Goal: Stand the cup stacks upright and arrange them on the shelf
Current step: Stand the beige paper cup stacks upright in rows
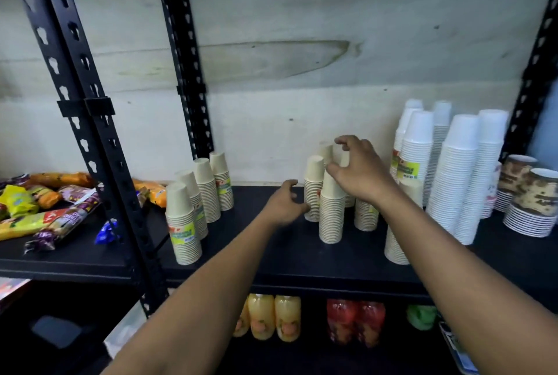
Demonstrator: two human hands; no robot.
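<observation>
Black shelf [271, 257]: every cream cup stack in view is seen standing upright on it, with none lying down.
Front right stack [395, 244]: crossed right now by the right forearm. It could be knocked off the front edge by a dragged arm.
Middle stack [330, 214]: packed tight among its neighbours, so one nudge could be passed along the cluster.
Left hand [287, 202]: fingers loosely curled, nothing held, just beside the side stack [312, 190]. Contact cannot be told.
Right hand [359, 169]: fingers hooked over the back stacks [326, 151]. A pinch cannot be confirmed. If only the top cups are caught, a stack could be split.
White stacks [462, 178]: tall and close by, and could be toppled by a swung elbow.
</observation>
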